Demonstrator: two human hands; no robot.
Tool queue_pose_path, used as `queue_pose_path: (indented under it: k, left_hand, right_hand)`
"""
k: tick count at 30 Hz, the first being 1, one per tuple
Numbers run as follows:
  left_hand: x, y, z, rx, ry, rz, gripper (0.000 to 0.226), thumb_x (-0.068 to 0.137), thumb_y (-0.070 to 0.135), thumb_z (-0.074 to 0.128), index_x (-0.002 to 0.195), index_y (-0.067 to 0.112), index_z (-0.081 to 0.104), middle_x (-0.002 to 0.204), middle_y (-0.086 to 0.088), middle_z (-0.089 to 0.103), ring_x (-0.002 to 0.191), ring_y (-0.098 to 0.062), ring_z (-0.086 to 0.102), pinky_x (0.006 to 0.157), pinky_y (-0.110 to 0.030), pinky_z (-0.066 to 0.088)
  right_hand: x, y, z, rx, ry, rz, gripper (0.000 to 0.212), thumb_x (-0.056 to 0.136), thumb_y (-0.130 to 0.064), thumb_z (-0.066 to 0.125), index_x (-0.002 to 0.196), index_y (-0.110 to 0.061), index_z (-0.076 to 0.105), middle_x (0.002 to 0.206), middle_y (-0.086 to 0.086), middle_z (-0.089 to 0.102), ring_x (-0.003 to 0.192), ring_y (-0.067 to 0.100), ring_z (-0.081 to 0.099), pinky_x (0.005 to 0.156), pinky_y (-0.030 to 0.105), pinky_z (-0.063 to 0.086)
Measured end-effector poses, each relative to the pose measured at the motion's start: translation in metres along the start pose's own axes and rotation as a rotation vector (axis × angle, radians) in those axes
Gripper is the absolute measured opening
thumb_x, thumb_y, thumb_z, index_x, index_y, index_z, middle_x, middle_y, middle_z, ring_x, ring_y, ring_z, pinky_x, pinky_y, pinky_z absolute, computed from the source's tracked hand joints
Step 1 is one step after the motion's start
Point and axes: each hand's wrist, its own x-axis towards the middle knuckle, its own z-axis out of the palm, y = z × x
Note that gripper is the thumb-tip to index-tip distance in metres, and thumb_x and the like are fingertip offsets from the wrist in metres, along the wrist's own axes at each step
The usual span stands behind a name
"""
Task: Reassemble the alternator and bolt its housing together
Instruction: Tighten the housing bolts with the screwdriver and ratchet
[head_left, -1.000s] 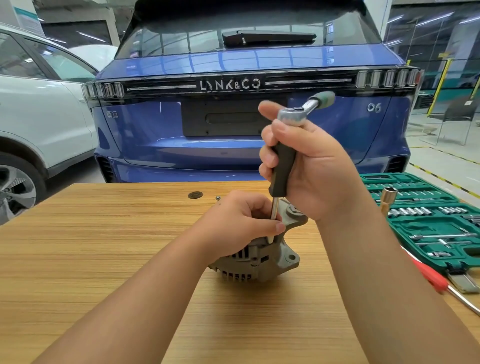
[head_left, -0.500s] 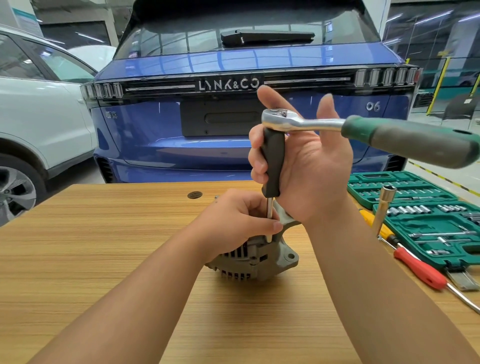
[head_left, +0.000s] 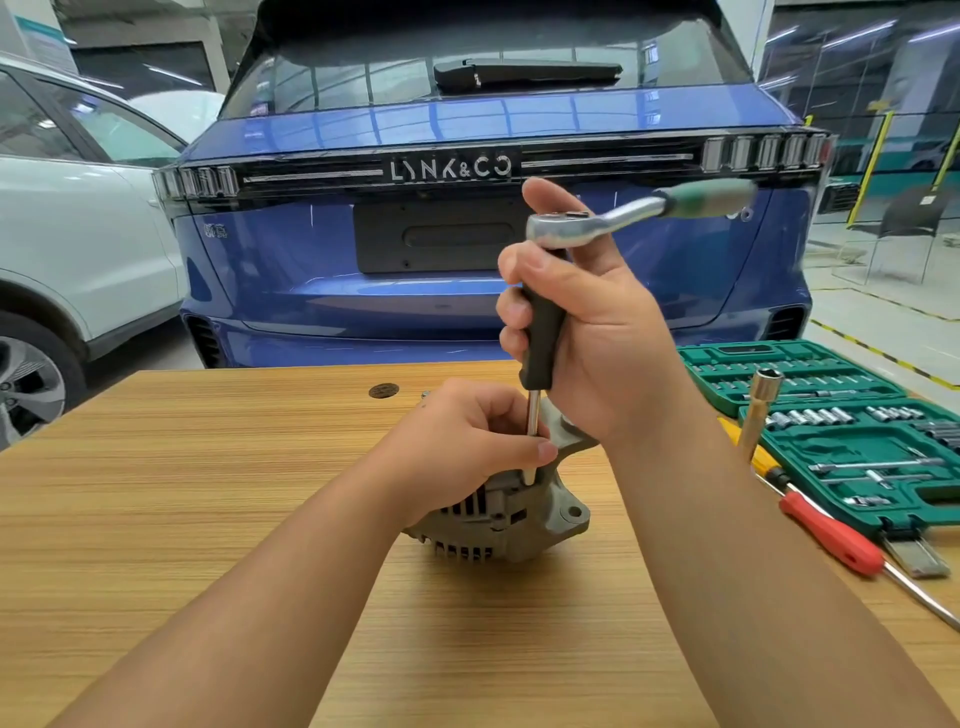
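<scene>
Bolting the housing: a through-bolt being run down on the alternator (head_left: 511, 512), which sits on the wooden table (head_left: 156, 519), near the middle, fins toward the camera and mounting ears up and to the right. Right hand (head_left: 597, 332) wrapped around the black grip of a long extension driver (head_left: 543, 338), standing almost upright, its slim steel shank dropping to the housing rim. Ratchet (head_left: 597, 223) seated on top of that driver, green handle blurred and pointing right. Left hand (head_left: 467, 441) curled over the top of the alternator, thumb and fingertips steadying the shank close to its tip; whether they pinch it tight is unclear. Bolt head itself hidden. Next move, judged from this: another sweep of the ratchet with the shank kept plumb and the body held from turning.

Behind the table, a blue car (head_left: 467, 234), tail toward the camera, and a white car (head_left: 78, 234) at left. On the right of the table, an open green socket case (head_left: 857, 441), a red-handled screwdriver (head_left: 831, 535), a deep socket (head_left: 758, 410) leaning upright.
</scene>
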Motion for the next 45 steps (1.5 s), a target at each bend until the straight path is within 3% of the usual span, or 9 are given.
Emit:
queue_pose_path:
  k: [4,9,17,20,23,29,37,41,45]
  left_hand:
    - [-0.001,0.000,-0.001,-0.003,-0.001,-0.024,0.009,0.088,0.023,0.081,0.088,0.032,0.079,0.088,0.001,0.078,0.092,-0.025,0.074,0.097,-0.057,0.056]
    - [-0.002,0.001,0.000,-0.005,0.009,-0.016,0.011,0.087,0.022,0.082,0.084,0.031,0.078,0.085,0.001,0.077,0.092,-0.027,0.073,0.095,-0.057,0.057]
    - [-0.001,0.001,0.000,0.008,0.012,-0.006,0.016,0.086,0.021,0.082,0.080,0.035,0.077,0.082,0.005,0.076,0.084,-0.018,0.073,0.092,-0.053,0.059]
    - [-0.002,0.000,0.001,0.005,0.006,0.006,0.013,0.087,0.022,0.082,0.082,0.033,0.077,0.081,0.005,0.075,0.083,-0.021,0.072,0.092,-0.056,0.059]
    - [-0.002,0.001,0.002,0.018,-0.006,0.005,0.009,0.089,0.025,0.081,0.087,0.033,0.077,0.084,0.004,0.077,0.087,-0.021,0.074,0.091,-0.054,0.060]
    - [-0.001,0.001,0.002,0.023,0.008,0.011,0.008,0.088,0.026,0.081,0.085,0.031,0.076,0.083,0.003,0.076,0.087,-0.023,0.073,0.090,-0.053,0.060]
    - [-0.002,0.001,0.001,0.024,0.006,0.003,0.011,0.088,0.024,0.081,0.083,0.033,0.077,0.082,0.005,0.077,0.086,-0.020,0.074,0.093,-0.054,0.058]
    - [-0.003,0.002,0.002,0.005,0.017,0.014,0.005,0.080,0.032,0.081,0.082,0.032,0.077,0.083,0.002,0.076,0.091,-0.026,0.073,0.094,-0.058,0.056]
    - [-0.002,0.001,0.002,0.035,0.023,-0.009,0.012,0.085,0.029,0.082,0.083,0.038,0.076,0.081,0.008,0.076,0.086,-0.015,0.073,0.094,-0.054,0.058]
  right_hand:
    - [0.001,0.010,0.006,-0.165,-0.021,-0.145,0.038,0.097,-0.004,0.055,0.124,-0.030,0.058,0.080,0.002,0.057,0.059,0.015,0.048,0.050,0.025,0.042]
    - [0.001,0.008,-0.001,-0.030,-0.118,-0.081,0.042,0.094,-0.005,0.048,0.126,-0.030,0.060,0.083,0.005,0.058,0.060,0.016,0.047,0.052,0.026,0.038]
    - [0.002,0.003,-0.011,0.205,-0.208,0.073,0.061,0.083,-0.058,0.053,0.130,-0.019,0.055,0.091,0.004,0.061,0.066,0.016,0.053,0.058,0.028,0.038]
    - [0.003,0.005,-0.001,0.037,0.006,0.036,0.040,0.077,-0.043,0.080,0.106,-0.021,0.064,0.074,-0.003,0.057,0.054,0.012,0.047,0.050,0.025,0.038]
    - [0.004,0.005,0.005,-0.289,0.253,-0.078,0.014,0.088,-0.027,0.073,0.086,-0.018,0.063,0.061,-0.007,0.048,0.047,0.011,0.039,0.046,0.025,0.035]
    - [-0.002,-0.003,0.004,-0.066,0.009,-0.041,0.039,0.097,-0.008,0.057,0.132,-0.024,0.054,0.084,0.004,0.056,0.059,0.013,0.048,0.054,0.026,0.042]
    - [0.000,0.007,0.009,-0.298,0.014,-0.202,0.046,0.094,-0.010,0.059,0.129,-0.039,0.052,0.078,-0.004,0.060,0.055,0.012,0.046,0.050,0.026,0.041]
    - [-0.001,0.005,0.001,-0.078,-0.116,-0.116,0.046,0.093,-0.006,0.046,0.132,-0.030,0.052,0.086,0.002,0.062,0.060,0.016,0.047,0.054,0.027,0.038]
    - [-0.001,0.004,0.000,0.108,-0.155,-0.041,0.043,0.099,-0.028,0.027,0.131,-0.018,0.054,0.088,0.010,0.064,0.062,0.022,0.046,0.057,0.031,0.036]
